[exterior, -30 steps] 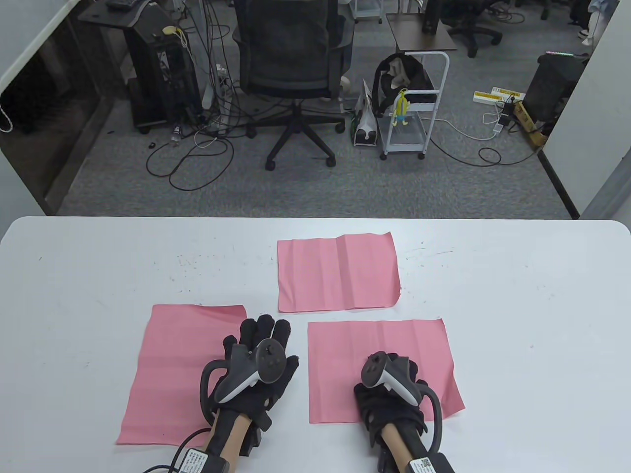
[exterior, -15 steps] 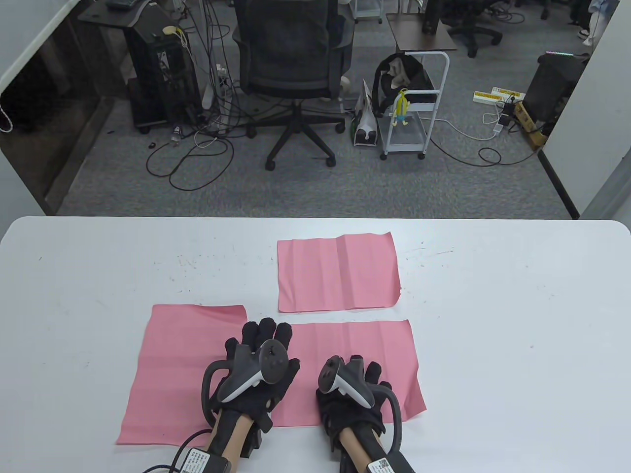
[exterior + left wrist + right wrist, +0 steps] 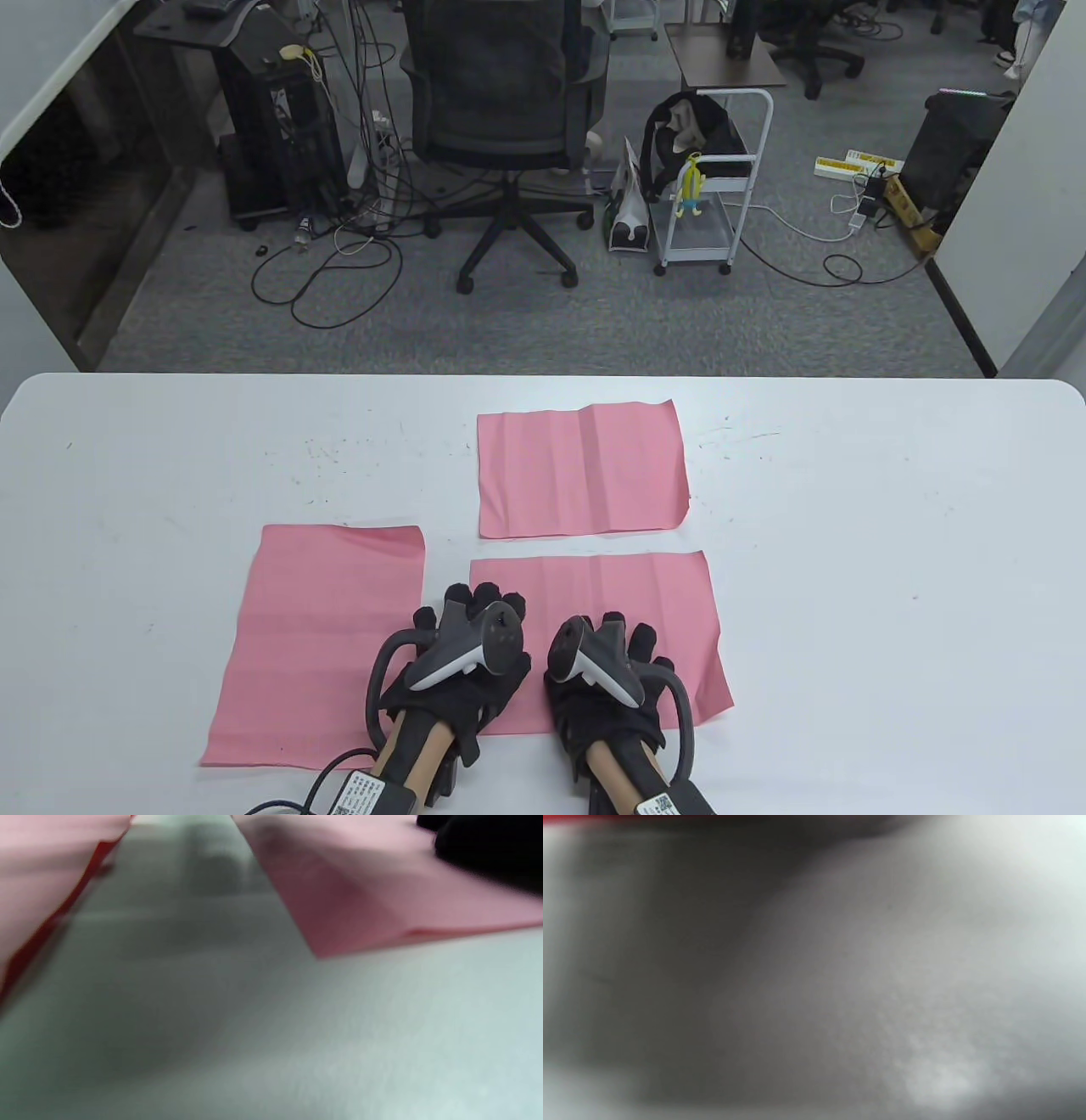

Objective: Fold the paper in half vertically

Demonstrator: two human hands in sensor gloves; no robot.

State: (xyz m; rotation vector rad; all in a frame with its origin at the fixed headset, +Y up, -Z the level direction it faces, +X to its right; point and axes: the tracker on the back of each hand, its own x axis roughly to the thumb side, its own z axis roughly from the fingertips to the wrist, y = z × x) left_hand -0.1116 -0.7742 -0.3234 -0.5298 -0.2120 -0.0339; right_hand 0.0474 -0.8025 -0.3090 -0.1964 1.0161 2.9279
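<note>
Three pink paper sheets lie flat on the white table [image 3: 848, 526]. The near-middle sheet [image 3: 645, 594] lies in front of me. My left hand [image 3: 475, 607] rests with fingers spread on its left part. My right hand [image 3: 624, 641] rests flat on its lower middle. A second sheet [image 3: 314, 620] lies to the left, with my left hand at its right edge. A third sheet [image 3: 581, 471] lies farther back. The blurred left wrist view shows a corner of the near-middle sheet [image 3: 382, 908], the left sheet's edge [image 3: 38, 874] and dark fingers [image 3: 488, 844]. The right wrist view is blurred grey.
The table's far edge [image 3: 543, 378] borders open floor with an office chair [image 3: 505, 110] and a white cart [image 3: 713, 178]. Bare table surface stretches to the right [image 3: 916, 594] and far left [image 3: 127, 509].
My right hand slid the near-middle sheet leftward, then stayed put. My left hand moved right and toward me, from the left sheet's edge onto the near-middle sheet's left part.
</note>
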